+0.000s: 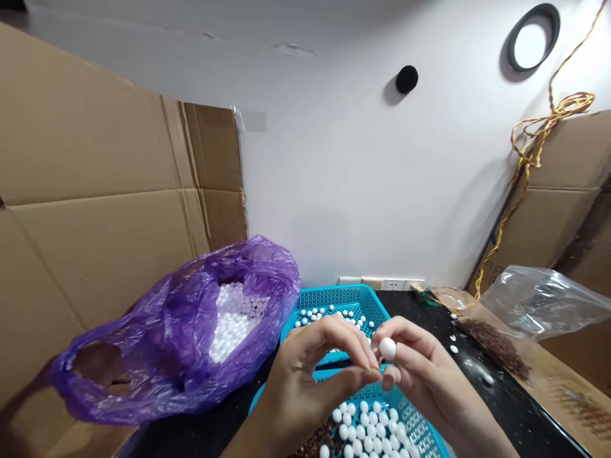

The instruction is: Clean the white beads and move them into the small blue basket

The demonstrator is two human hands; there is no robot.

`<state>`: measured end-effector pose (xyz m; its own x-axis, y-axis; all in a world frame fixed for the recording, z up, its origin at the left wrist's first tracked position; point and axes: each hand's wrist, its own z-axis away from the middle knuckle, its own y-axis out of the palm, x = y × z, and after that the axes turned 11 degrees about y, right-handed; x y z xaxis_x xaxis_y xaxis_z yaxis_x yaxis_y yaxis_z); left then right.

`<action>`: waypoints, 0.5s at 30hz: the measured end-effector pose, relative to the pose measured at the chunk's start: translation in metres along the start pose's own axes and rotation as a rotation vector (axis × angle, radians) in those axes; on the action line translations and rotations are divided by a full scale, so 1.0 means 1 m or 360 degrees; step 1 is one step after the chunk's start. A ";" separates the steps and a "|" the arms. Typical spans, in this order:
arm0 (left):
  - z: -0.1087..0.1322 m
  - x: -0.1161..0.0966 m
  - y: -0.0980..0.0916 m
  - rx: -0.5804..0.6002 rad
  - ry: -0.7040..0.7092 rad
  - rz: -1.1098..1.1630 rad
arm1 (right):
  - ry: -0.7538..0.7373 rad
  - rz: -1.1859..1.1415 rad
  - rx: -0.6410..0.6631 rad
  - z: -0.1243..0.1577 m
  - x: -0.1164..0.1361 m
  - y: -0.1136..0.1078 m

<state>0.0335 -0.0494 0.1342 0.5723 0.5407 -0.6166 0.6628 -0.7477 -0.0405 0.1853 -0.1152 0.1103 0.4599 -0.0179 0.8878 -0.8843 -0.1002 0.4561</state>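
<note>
Nearest is the near basket, blue and perforated, holding many loose white balls, with dark brown bits at its left part. Above the near basket are the person's two hands, brought close together. The left hand is curved, its thumb and index fingertips meeting in a pinch; whether something thin lies between them I cannot tell. The right hand has its fingers partly curled and grips a single white ball between thumb and forefinger, just beside the left fingertips and over the near basket.

To the left of the near basket slumps a purple plastic bag, its mouth open on a mass of small white pieces. Right behind the near basket is the far basket, also blue, with more white balls scattered over its floor. To the right of the near basket, the black surface carries a few stray white pieces and a patch of reddish-brown granules; a clear plastic bag lies beyond those.

Farther back from the near basket, cardboard stands to its left, a twisted yellow cord hangs to its right, and a pale wall rises behind.
</note>
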 end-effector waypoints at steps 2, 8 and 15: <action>0.001 0.003 0.001 -0.0031 -0.0049 0.0060 | 0.0029 -0.0076 0.0029 -0.001 -0.001 -0.001; 0.001 0.008 0.000 -0.0043 -0.0049 0.0073 | 0.0022 -0.0107 0.0152 -0.002 -0.001 -0.005; 0.001 0.007 0.004 -0.0028 -0.0003 0.0083 | 0.0002 -0.0195 0.0220 0.002 -0.001 -0.005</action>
<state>0.0397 -0.0487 0.1288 0.6053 0.5005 -0.6189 0.6407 -0.7678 0.0056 0.1895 -0.1162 0.1069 0.5631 0.0040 0.8264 -0.8023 -0.2371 0.5479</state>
